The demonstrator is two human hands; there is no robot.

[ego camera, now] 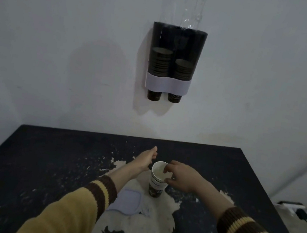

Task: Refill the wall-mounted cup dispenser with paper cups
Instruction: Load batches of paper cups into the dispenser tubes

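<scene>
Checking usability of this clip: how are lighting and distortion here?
Head view: dim and bluish; the cup dispenser casts a soft shadow down-left on the wall; table edges splay from the wide lens; the right hand at the cup stack stays readable.

on the dark worktop (pixel 46 160) stands a short stack of paper cups (pixel 157 180), and the right hand (pixel 182 177) has its grip on the rim of the top cup. the left hand (pixel 145 160) hovers just beside it, loosely curled, holding nothing. above, the wall-mounted cup dispenser (pixel 175 59) holds two partly filled columns of cups.
</scene>
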